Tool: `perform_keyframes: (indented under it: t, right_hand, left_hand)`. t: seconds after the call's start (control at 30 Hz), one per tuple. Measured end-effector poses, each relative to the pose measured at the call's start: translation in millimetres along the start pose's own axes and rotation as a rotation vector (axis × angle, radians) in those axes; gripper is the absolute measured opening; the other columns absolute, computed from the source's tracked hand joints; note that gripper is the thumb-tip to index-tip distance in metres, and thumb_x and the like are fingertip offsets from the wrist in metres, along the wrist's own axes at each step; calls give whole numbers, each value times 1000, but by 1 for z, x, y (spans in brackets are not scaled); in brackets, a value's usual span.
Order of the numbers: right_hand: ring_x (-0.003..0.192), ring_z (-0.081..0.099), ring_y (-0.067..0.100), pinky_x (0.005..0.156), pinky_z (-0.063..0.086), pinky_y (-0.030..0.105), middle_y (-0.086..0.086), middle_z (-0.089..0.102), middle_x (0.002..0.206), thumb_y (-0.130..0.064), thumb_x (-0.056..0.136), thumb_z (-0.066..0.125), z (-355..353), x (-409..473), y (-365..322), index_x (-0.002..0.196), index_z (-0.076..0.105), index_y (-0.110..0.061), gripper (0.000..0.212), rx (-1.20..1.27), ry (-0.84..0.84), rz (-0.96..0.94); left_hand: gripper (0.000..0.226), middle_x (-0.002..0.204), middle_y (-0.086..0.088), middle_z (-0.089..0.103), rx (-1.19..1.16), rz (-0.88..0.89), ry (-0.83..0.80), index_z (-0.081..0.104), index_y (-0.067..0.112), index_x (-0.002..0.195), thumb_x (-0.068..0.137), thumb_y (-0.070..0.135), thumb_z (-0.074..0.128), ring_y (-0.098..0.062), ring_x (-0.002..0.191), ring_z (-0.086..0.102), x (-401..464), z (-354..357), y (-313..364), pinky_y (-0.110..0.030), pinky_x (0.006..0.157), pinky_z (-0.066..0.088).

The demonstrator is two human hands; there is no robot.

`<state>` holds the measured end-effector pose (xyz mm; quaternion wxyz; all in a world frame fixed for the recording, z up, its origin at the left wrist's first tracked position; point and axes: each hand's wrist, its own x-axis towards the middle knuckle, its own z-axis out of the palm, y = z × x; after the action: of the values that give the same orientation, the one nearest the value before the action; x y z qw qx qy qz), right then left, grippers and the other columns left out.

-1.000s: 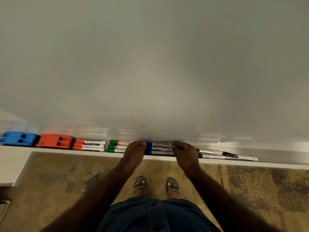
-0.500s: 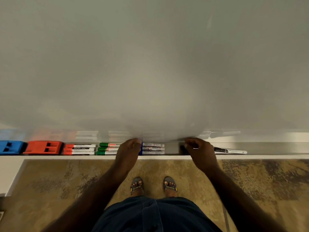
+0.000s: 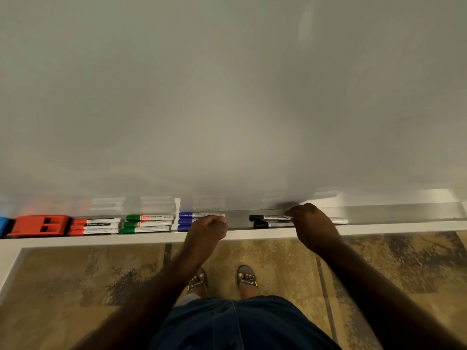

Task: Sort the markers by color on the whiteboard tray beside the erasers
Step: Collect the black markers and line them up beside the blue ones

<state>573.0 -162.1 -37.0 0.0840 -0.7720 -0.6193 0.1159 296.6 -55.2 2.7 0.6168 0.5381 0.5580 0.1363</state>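
Observation:
On the whiteboard tray (image 3: 394,227) lie, from left to right, a blue eraser (image 3: 3,225), a red eraser (image 3: 40,225), three red markers (image 3: 94,226), three green markers (image 3: 149,223), blue markers (image 3: 192,215) and two black markers (image 3: 269,221). My left hand (image 3: 207,231) has its fingers curled over the right ends of the lower blue markers. My right hand (image 3: 312,223) pinches the right ends of the black markers. The white end of another marker (image 3: 338,220) sticks out to the right of that hand.
The whiteboard (image 3: 227,97) rises straight behind the tray. A bare gap of tray separates the blue and black groups. Below the tray are a patterned carpet (image 3: 75,281) and my sandalled feet (image 3: 222,280).
My left hand has shifted from the left end of the blue markers to their right end. My right hand has moved right along the tray, uncovering two black markers.

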Motion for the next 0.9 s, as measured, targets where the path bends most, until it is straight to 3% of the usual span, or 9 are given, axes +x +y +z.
perform_keyframes:
  t: [0.2,0.37,0.63,0.77,0.9]
  right_hand:
    - [95,66,22,72,55,30,-4,75,98,-8,76,73,11,11,-1,102,76,-25,31,-138,-29,-78]
    - [92,68,25,73,56,33,0,76,96,-3,68,73,10,12,-5,99,77,-22,37,-193,-63,-116]
    - [89,65,25,73,54,34,1,75,92,-6,74,72,18,10,-1,97,76,-19,27,-178,0,-165]
    - [87,63,24,75,50,35,0,75,93,-5,76,69,16,6,-6,97,76,-19,26,-120,85,-204]
    - [84,63,23,76,50,37,-1,75,94,-5,82,67,6,-4,-26,98,75,-19,23,27,146,-235]
  left_hand:
    - [18,101,-13,75,-13,-18,-35,70,22,94,103,27,56,-28,100,72,-8,30,-4,-40,93,60]
    - [15,96,-9,76,-33,-28,-9,71,21,96,102,26,58,-24,96,74,-11,48,-14,-25,81,61]
    - [20,101,-15,77,-154,-109,-45,75,9,101,100,23,61,-31,102,73,-16,68,-18,-32,87,62]
    - [14,110,-13,76,-241,-167,-102,72,18,102,99,28,63,-26,108,72,-15,76,-14,-29,88,61]
    - [16,121,-17,70,-448,-244,-140,67,16,107,98,30,66,-29,115,69,-10,83,-6,-37,99,57]
